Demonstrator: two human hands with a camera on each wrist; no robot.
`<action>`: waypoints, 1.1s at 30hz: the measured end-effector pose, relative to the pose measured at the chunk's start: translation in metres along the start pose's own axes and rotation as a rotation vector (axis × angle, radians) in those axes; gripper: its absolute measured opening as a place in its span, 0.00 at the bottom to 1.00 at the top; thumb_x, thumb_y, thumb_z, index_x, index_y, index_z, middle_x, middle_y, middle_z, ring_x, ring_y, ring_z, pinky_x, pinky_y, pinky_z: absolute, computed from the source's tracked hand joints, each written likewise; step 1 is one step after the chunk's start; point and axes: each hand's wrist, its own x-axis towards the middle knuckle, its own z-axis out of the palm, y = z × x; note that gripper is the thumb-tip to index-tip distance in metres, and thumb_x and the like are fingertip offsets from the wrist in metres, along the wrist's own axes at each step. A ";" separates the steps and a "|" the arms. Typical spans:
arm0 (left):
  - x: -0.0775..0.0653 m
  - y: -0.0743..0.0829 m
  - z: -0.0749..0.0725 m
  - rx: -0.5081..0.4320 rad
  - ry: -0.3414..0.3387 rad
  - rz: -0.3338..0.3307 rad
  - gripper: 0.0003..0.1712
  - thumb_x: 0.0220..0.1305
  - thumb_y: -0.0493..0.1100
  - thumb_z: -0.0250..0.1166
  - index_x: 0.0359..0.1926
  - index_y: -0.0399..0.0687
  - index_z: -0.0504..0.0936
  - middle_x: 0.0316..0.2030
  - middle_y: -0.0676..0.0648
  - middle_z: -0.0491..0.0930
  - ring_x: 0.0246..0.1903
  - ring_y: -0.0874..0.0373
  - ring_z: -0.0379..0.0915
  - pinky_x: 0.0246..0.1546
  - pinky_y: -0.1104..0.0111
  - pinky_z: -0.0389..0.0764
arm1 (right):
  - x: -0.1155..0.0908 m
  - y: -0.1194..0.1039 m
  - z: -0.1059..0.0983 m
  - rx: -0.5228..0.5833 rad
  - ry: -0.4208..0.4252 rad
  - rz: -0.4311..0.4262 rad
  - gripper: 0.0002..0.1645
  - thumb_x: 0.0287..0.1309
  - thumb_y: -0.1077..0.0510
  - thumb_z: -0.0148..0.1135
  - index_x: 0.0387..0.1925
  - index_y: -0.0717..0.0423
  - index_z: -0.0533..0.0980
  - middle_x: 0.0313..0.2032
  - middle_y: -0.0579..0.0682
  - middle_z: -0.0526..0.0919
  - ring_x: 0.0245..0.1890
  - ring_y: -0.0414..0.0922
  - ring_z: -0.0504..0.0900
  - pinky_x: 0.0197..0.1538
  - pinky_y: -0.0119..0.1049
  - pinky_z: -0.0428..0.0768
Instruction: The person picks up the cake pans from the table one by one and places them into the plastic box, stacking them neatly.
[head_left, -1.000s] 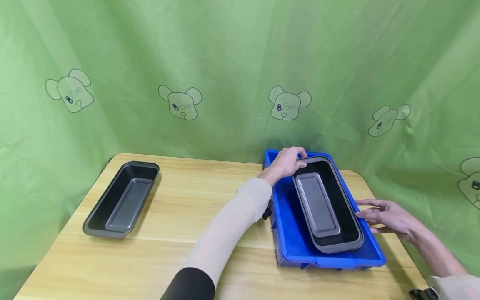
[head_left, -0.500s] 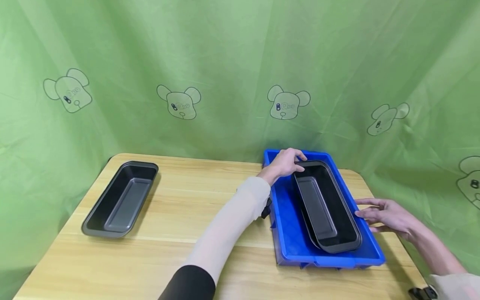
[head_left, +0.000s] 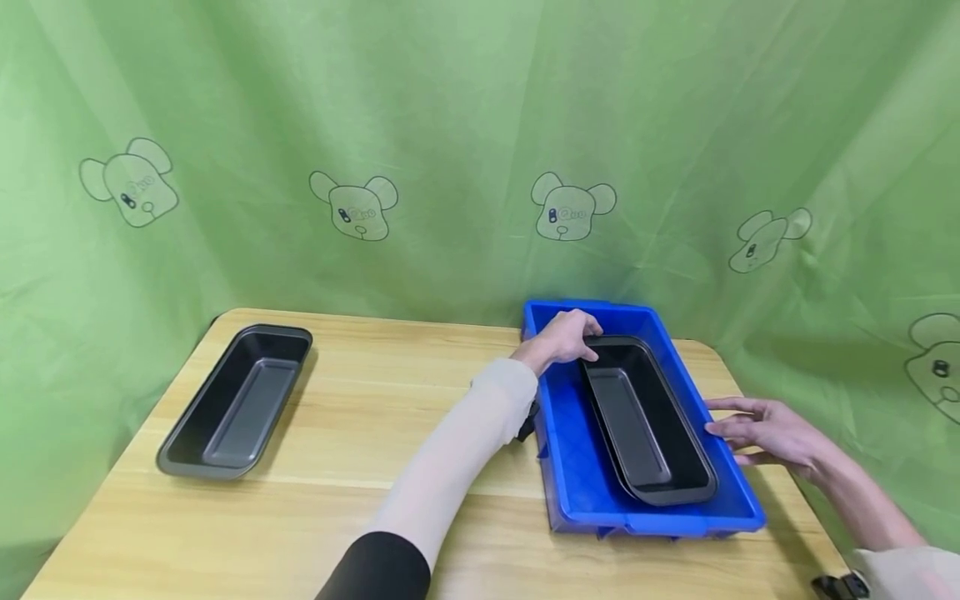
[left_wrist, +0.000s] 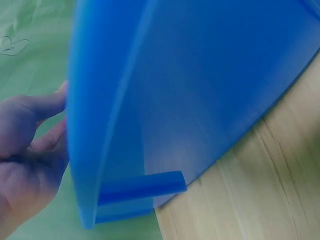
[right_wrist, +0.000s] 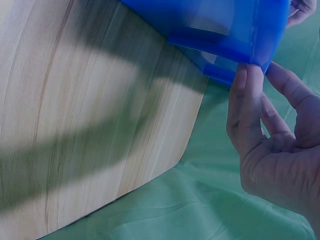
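In the head view a dark loaf pan (head_left: 637, 425) lies inside a blue plastic bin (head_left: 570, 500), tilted against the bin's long direction. A second rim edge shows along its left side, so another pan seems to sit beneath it. My left hand (head_left: 564, 337) holds the upper pan by its far left corner, thumb inside and fingers over the rim. On the bin's right side my right hand (right_wrist: 280, 130) pinches the rim, fingers outside and thumb on top. The left wrist view shows my left hand (left_wrist: 30, 150) partly hidden behind the bin's wall.
Another dark loaf pan (head_left: 236, 404) rests on the wooden table (head_left: 390, 400) at the left. A green curtain (head_left: 450, 125) with printed bear heads hangs behind the table and on both sides. The bin stands near the table's right edge.
My left hand has lowered the upper pan and brought it slightly toward me, nearly in line with the rim beneath. The right hand stays at the bin's rim.
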 end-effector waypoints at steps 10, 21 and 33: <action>-0.001 -0.009 0.002 0.030 -0.022 -0.021 0.27 0.62 0.42 0.78 0.63 0.50 0.84 0.58 0.49 0.89 0.63 0.57 0.82 0.70 0.72 0.76 | -0.001 -0.003 0.001 0.012 -0.001 -0.006 0.18 0.74 0.55 0.64 0.56 0.27 0.77 0.43 0.41 0.91 0.43 0.41 0.89 0.45 0.38 0.92; -0.013 -0.008 -0.012 -0.051 -0.014 0.009 0.23 0.67 0.44 0.75 0.62 0.49 0.85 0.54 0.48 0.90 0.56 0.57 0.85 0.66 0.69 0.81 | -0.001 -0.002 0.001 -0.016 0.022 0.014 0.26 0.74 0.54 0.64 0.69 0.46 0.74 0.44 0.41 0.90 0.43 0.41 0.89 0.45 0.38 0.92; -0.043 0.005 -0.049 -0.068 -0.039 0.119 0.20 0.72 0.46 0.70 0.61 0.47 0.84 0.53 0.47 0.90 0.56 0.57 0.85 0.67 0.66 0.81 | -0.001 -0.001 0.000 0.005 0.001 0.000 0.19 0.74 0.55 0.63 0.60 0.32 0.77 0.43 0.41 0.91 0.43 0.41 0.90 0.45 0.39 0.92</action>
